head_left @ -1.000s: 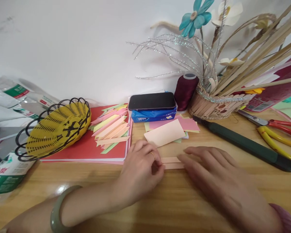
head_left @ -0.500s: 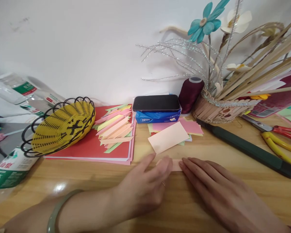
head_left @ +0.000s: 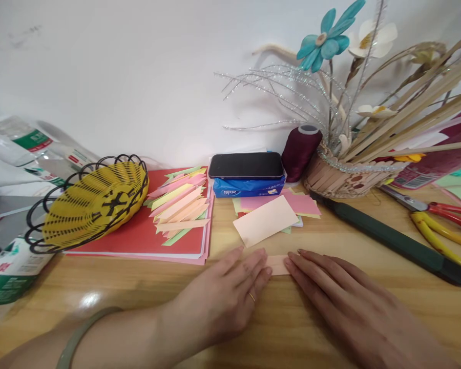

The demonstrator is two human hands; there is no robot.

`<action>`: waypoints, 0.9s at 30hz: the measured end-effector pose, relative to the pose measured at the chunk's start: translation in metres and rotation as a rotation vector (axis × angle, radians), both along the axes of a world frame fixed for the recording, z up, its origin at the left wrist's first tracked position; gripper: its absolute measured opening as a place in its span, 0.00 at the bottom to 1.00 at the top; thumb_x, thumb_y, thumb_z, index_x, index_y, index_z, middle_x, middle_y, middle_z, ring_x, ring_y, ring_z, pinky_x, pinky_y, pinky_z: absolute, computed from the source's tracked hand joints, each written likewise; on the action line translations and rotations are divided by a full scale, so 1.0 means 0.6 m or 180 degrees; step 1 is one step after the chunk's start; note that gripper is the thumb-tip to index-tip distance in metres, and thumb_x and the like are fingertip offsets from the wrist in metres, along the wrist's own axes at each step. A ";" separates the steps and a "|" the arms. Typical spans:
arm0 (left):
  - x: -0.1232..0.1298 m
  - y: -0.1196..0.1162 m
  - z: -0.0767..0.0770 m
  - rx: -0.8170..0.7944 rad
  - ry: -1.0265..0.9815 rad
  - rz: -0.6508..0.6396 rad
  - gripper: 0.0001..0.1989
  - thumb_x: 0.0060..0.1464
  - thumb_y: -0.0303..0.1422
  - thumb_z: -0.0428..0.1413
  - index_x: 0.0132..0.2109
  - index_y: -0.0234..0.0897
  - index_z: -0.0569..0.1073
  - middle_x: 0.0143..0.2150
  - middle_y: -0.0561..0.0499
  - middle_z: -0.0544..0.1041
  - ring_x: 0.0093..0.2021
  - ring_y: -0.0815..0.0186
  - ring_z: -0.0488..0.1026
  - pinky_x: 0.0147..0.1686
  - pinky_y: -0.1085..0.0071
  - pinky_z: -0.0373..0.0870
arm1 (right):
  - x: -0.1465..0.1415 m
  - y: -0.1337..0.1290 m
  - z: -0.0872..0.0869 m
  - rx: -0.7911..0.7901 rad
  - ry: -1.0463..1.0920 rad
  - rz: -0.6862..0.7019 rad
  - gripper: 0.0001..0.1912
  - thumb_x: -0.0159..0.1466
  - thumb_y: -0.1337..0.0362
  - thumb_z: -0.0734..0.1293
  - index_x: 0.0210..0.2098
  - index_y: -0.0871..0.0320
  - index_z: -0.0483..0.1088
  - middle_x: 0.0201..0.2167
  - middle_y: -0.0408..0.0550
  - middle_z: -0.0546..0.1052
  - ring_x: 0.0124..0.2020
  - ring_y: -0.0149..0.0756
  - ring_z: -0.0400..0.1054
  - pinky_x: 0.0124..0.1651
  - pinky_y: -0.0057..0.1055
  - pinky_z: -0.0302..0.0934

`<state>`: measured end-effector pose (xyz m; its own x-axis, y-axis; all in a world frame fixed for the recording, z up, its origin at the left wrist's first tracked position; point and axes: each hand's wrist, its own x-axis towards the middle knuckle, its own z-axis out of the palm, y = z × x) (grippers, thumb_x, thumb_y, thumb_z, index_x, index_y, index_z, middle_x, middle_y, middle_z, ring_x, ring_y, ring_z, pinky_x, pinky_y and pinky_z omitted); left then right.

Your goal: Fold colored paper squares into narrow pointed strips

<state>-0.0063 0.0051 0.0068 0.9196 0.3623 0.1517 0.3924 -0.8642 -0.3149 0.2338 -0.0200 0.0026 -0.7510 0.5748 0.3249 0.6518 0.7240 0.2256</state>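
Observation:
A small folded strip of pale peach paper (head_left: 278, 265) lies on the wooden table between my hands. My left hand (head_left: 218, 294) holds its left end, fingers closed together and pressed down on it. On the right end, the bunched fingertips of my right hand (head_left: 349, 300) press the strip flat; both ends are covered by fingers. Just beyond my left fingertips, a flat peach paper rectangle (head_left: 267, 220) rests on a small stack of pink, yellow and green paper (head_left: 305, 202).
Left of the stack, folded paper strips (head_left: 182, 205) lie on red sheets (head_left: 138, 241) beside a yellow basket (head_left: 96, 205). A phone (head_left: 246, 165) sits on a blue tissue pack (head_left: 249, 187). Maroon thread (head_left: 300, 154), a flower pot (head_left: 349, 177), a dark green cutter (head_left: 392, 238) and pliers (head_left: 441, 230) stand rightward.
My left hand has settled onto the strip's left end, its fingers now closer together and lower. My right hand stays on the right end. The whole view has shifted slightly.

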 end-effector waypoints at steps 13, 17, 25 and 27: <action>-0.001 0.000 -0.004 0.0101 0.0056 -0.0033 0.18 0.61 0.27 0.43 0.55 0.25 0.66 0.55 0.43 0.69 0.60 0.57 0.59 0.58 0.60 0.54 | 0.008 -0.008 -0.009 -0.0030 -0.0127 -0.0038 0.30 0.55 0.76 0.54 0.58 0.62 0.59 0.57 0.52 0.66 0.57 0.48 0.58 0.46 0.45 0.65; -0.004 0.004 -0.006 0.0040 0.0033 -0.0115 0.18 0.61 0.28 0.45 0.55 0.25 0.66 0.54 0.42 0.70 0.59 0.57 0.60 0.59 0.59 0.52 | 0.013 -0.009 -0.010 0.0003 -0.0135 -0.0080 0.29 0.56 0.76 0.53 0.57 0.62 0.59 0.58 0.51 0.65 0.58 0.47 0.57 0.47 0.44 0.64; -0.010 0.017 0.003 -0.0096 -0.0044 -0.0181 0.16 0.62 0.28 0.45 0.55 0.28 0.65 0.54 0.44 0.71 0.58 0.61 0.62 0.58 0.63 0.54 | 0.012 -0.009 -0.005 0.0026 -0.0096 -0.0074 0.27 0.57 0.77 0.53 0.56 0.63 0.61 0.56 0.52 0.67 0.55 0.46 0.60 0.47 0.44 0.64; -0.013 0.017 0.003 -0.0112 -0.0007 -0.0191 0.17 0.62 0.28 0.45 0.56 0.27 0.65 0.54 0.44 0.70 0.60 0.60 0.60 0.60 0.62 0.51 | 0.012 -0.008 -0.003 0.0025 -0.0113 -0.0050 0.27 0.57 0.77 0.52 0.55 0.63 0.62 0.56 0.53 0.67 0.55 0.46 0.61 0.46 0.44 0.65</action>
<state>-0.0141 0.0151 0.0084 0.9395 0.3116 0.1420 0.3402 -0.8967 -0.2832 0.2412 -0.0250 0.0006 -0.7531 0.5841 0.3028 0.6545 0.7120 0.2545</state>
